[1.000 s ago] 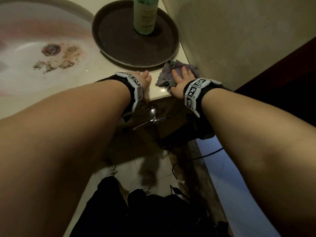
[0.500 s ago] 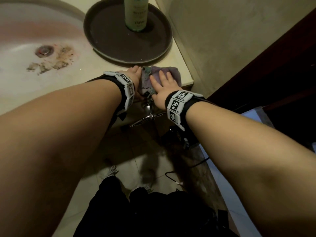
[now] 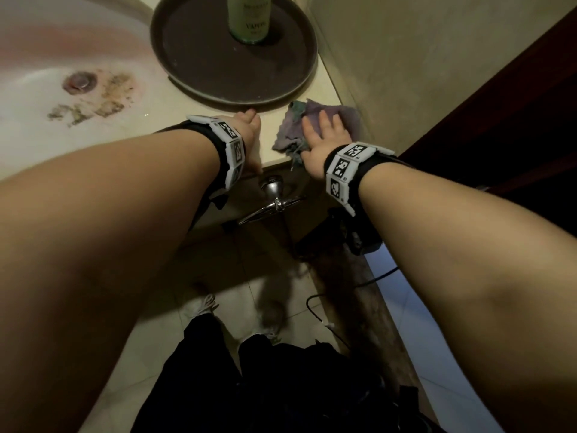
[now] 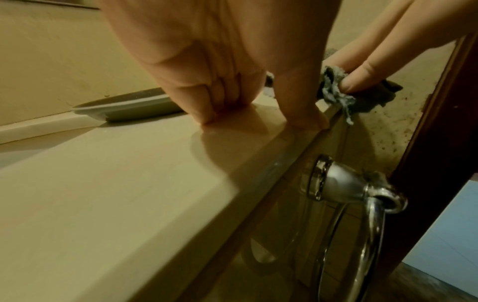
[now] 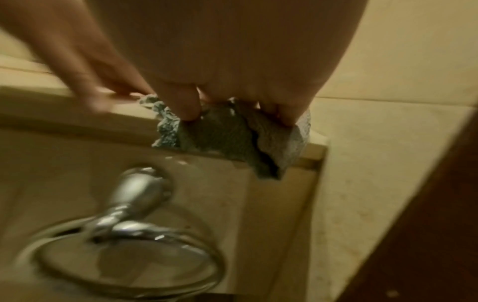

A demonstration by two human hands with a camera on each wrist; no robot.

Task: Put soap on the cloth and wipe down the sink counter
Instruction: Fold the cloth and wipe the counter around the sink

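Two hands work beside the tray (image 3: 187, 73): right hand (image 3: 324, 135) presses flat on the cloth (image 3: 346, 117), left hand (image 3: 246, 126) braces open-fingered on the counter (image 3: 271, 139). Firm, overlapping strokes should reach the wall corner.

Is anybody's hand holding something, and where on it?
The right hand presses flat on top of the cloth, thumb at its front edge. The left hand only rests on the counter.

Both forearms extend forward, bare, with marker bands at the wrists. Left hand (image 3: 248, 128) rests fingertips-down at the worktop's (image 3: 199, 120) front edge. Right hand (image 3: 324, 135) lies flat, fingers straight, near the front right corner.
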